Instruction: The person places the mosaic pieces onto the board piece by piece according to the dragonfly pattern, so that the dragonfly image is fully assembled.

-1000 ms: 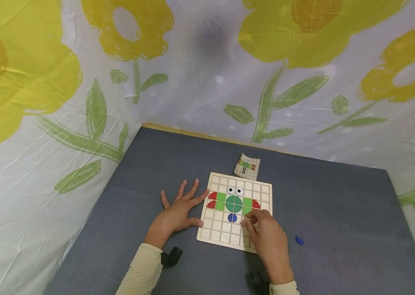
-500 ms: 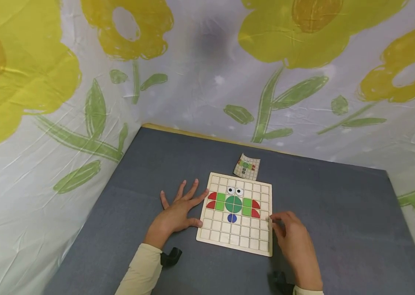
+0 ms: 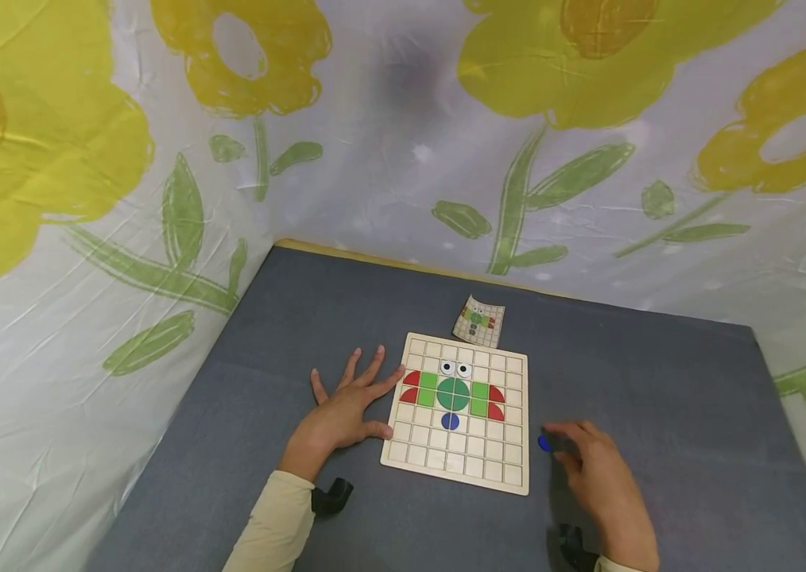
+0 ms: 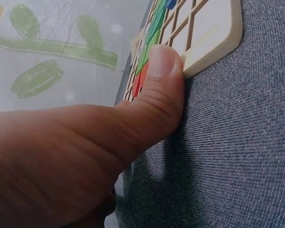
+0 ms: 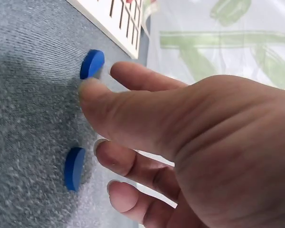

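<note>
My left hand (image 3: 339,413) lies with fingers spread at the left side of the wooden grid board (image 3: 455,469). Its thumb (image 4: 162,64) presses the board's edge, and the index fingertip touches the rim higher up. Just right of the board, my right hand (image 3: 599,469) hovers with thumb and index finger parted around a blue half-round piece (image 5: 92,64) lying on the table. A second blue half-round piece (image 5: 74,168) lies below the other fingers, hidden by the hand in the head view. On the board, blue pieces (image 3: 450,421) form a small disc.
Green, red and eye pieces make a figure on the board, with a dark green disc (image 3: 453,394) at its middle. A curled pattern card (image 3: 480,322) stands behind the board. A flower-printed cloth (image 3: 374,159) hangs around the dark table (image 3: 660,397).
My right hand has moved from over the board, past its right edge, to the blue half-round piece on the table. Its thumb and index finger are now apart. The left hand stays put.
</note>
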`<state>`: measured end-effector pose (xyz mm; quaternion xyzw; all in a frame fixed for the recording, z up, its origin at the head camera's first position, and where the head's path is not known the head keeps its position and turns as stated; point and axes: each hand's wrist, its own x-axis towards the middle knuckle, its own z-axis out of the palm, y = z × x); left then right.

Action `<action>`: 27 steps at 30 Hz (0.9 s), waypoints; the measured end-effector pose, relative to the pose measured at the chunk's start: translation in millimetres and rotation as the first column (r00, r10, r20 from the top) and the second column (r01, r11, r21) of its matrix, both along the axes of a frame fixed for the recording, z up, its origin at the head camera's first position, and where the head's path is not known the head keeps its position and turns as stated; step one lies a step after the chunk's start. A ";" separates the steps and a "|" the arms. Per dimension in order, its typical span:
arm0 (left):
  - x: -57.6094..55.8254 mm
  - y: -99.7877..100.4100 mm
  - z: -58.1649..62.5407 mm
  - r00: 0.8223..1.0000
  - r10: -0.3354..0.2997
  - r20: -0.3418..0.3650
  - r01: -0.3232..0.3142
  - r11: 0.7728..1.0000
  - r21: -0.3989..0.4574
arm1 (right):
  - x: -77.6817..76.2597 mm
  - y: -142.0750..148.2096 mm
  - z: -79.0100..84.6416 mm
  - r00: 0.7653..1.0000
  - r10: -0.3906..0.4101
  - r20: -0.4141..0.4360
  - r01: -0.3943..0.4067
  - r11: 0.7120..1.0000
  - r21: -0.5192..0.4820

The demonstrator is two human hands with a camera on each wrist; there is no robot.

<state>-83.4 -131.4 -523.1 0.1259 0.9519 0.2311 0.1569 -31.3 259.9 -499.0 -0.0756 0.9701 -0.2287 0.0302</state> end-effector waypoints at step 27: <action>0.2 -1.1 -2.3 1.000 0.000 -0.002 0.000 1.000 0.030 | -6.0 -13.1 -9.2 0.998 -0.055 0.006 0.055 0.998 0.031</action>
